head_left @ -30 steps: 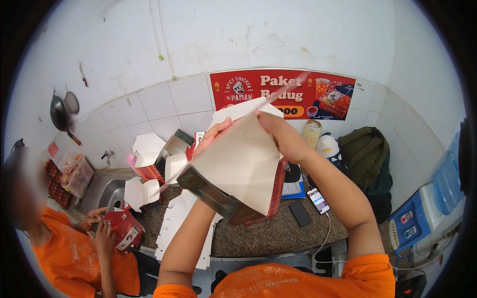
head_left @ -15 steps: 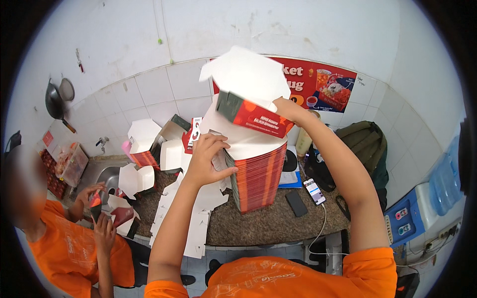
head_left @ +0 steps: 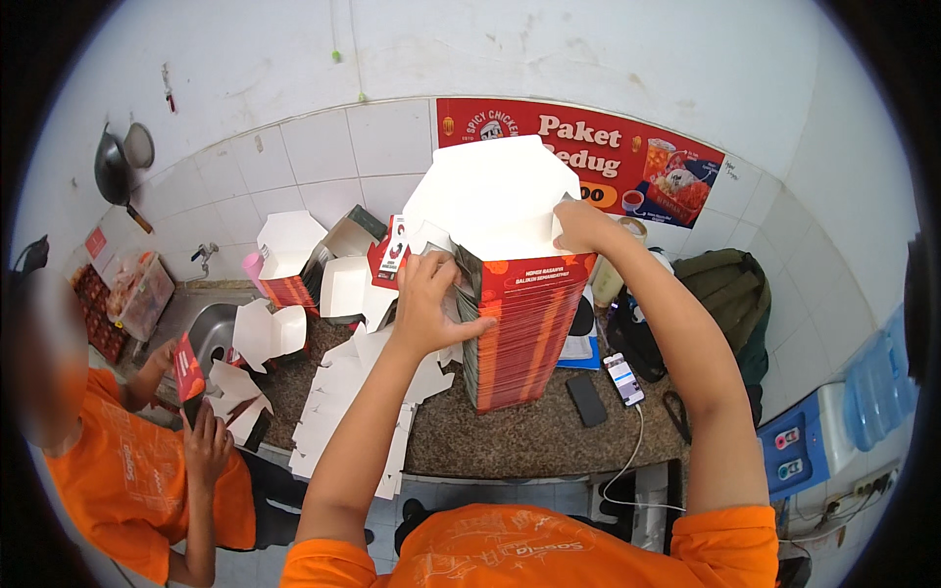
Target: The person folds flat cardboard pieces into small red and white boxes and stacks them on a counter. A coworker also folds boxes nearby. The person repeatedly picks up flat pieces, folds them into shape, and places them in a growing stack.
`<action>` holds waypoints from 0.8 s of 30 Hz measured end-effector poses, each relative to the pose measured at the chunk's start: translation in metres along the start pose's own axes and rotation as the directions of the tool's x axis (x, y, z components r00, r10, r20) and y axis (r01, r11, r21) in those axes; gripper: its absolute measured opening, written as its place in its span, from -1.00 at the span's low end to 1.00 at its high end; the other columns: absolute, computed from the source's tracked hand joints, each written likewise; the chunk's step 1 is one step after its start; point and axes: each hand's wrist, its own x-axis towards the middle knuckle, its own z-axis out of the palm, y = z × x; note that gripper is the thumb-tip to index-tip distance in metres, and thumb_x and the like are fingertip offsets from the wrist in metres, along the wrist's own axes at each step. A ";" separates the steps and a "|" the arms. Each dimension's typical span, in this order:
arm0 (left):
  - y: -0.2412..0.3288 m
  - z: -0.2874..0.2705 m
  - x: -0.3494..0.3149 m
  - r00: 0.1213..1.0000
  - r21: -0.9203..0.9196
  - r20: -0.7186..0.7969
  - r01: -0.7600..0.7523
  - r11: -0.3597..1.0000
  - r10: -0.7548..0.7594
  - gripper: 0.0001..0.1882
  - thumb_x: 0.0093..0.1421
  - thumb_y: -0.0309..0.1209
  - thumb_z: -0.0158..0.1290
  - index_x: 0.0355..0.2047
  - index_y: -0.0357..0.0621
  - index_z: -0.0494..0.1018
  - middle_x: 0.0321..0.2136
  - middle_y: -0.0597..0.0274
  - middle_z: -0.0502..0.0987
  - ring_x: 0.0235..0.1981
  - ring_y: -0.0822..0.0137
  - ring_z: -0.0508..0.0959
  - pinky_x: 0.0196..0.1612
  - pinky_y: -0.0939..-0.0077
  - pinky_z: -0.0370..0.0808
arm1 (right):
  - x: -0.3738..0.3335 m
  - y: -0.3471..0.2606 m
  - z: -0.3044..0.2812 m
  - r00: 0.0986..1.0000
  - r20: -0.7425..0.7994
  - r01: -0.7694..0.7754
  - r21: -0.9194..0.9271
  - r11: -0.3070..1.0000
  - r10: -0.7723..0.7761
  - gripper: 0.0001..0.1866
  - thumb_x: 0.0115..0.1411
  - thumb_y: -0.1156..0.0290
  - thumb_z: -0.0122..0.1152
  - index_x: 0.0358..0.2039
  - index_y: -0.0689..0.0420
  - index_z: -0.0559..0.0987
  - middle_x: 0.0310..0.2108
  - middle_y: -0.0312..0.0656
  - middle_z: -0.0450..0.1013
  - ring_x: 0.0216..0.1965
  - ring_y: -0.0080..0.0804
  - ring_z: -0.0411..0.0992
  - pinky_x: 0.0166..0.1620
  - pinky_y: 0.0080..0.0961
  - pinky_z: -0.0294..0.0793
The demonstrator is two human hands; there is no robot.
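A tall stack of nested red-and-orange paper food boxes stands on the granite counter before me. At its top sits an opened food box, its white inside showing and its wide lid flap raised at the back. My right hand grips this top box by its right wall, partly hidden by the white card. My left hand is closed around the stack's left side near the top, thumb against the red front and fingers bent at the far side.
Flat white cartons lie left of the stack, with several opened boxes behind. A co-worker at the left handles a red carton. Rightward are a dark phone, a lit phone on a cable, and a green backpack.
My right hand has lowered the top box from a tilted position above the stack to level on it. My left hand keeps its place at the stack's side. The co-worker's carton has turned upright.
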 end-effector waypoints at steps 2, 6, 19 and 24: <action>-0.004 0.003 -0.008 0.998 -0.008 -0.050 -0.031 0.999 0.030 -0.34 -0.18 0.15 0.48 -0.38 -0.09 0.45 -0.11 0.17 0.43 -0.04 0.10 0.35 0.07 0.09 0.22 | 0.000 -0.006 0.005 0.997 -0.057 -0.052 0.040 0.998 0.054 -0.47 0.07 0.30 0.48 -0.06 0.44 0.61 -0.02 0.30 0.57 0.06 0.23 0.57 0.14 -0.12 0.56; 0.010 -0.003 -0.003 0.985 0.001 -0.123 -0.121 0.993 0.120 -0.45 -0.13 -0.01 0.51 -0.33 -0.06 0.49 0.07 0.12 0.50 0.19 0.04 0.35 0.23 -0.02 0.16 | 0.002 -0.004 0.016 0.988 -0.114 -0.098 0.021 0.995 0.100 -0.58 0.09 0.37 0.38 -0.11 0.42 0.62 -0.07 0.31 0.59 0.03 0.23 0.58 0.11 -0.09 0.57; 0.025 -0.001 -0.013 0.996 0.056 0.044 -0.075 0.996 0.073 -0.36 -0.04 -0.15 0.49 0.08 0.06 0.62 0.26 0.27 0.53 0.42 0.00 0.21 0.38 -0.05 0.03 | -0.012 -0.016 0.035 0.972 -0.049 -0.226 0.043 0.973 0.228 -0.34 0.28 -0.14 0.27 -0.01 0.30 0.67 0.01 0.16 0.63 0.09 0.11 0.60 0.13 -0.04 0.58; 0.026 0.015 -0.029 0.998 0.078 -0.058 0.022 0.997 -0.018 -0.51 0.05 -0.04 0.46 0.00 0.21 0.69 0.42 0.19 0.37 0.44 -0.08 0.16 0.40 -0.12 0.02 | -0.018 -0.019 0.003 0.975 -0.068 -0.209 0.049 0.977 0.212 -0.25 0.25 -0.26 0.27 -0.02 0.30 0.67 -0.03 0.18 0.63 0.07 0.12 0.60 0.12 -0.03 0.57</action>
